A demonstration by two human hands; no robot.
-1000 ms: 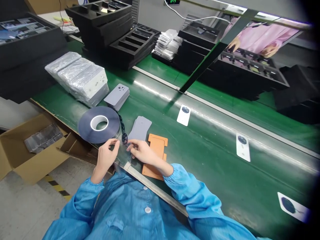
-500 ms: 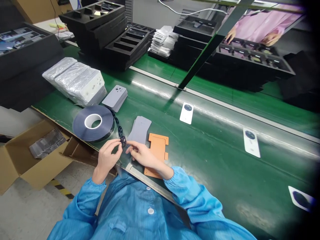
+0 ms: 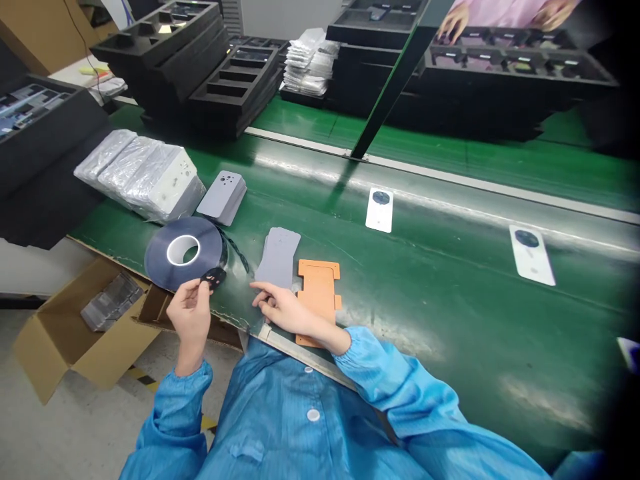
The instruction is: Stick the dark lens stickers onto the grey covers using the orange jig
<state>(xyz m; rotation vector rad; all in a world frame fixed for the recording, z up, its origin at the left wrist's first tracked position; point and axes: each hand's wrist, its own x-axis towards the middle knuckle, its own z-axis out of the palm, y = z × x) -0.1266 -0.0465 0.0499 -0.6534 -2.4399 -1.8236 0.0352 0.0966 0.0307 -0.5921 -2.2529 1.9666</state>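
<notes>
A thin black perforated disc [image 3: 214,277] was edge-pinched by the left hand [image 3: 190,312], beside the round grey film reel [image 3: 209,245], presumably sparing its face; in the right hand [image 3: 284,309], index and thumb were held apart.

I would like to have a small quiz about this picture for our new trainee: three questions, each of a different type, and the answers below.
1. Which hand holds the black disc? A. right B. left C. both
2. True or false: in the picture, the orange plate lies to the right of the gray cards.
3. Complete: the center ring of the big roll is ____ in color.

Key: 1. B, the left hand; 2. True; 3. white
</notes>
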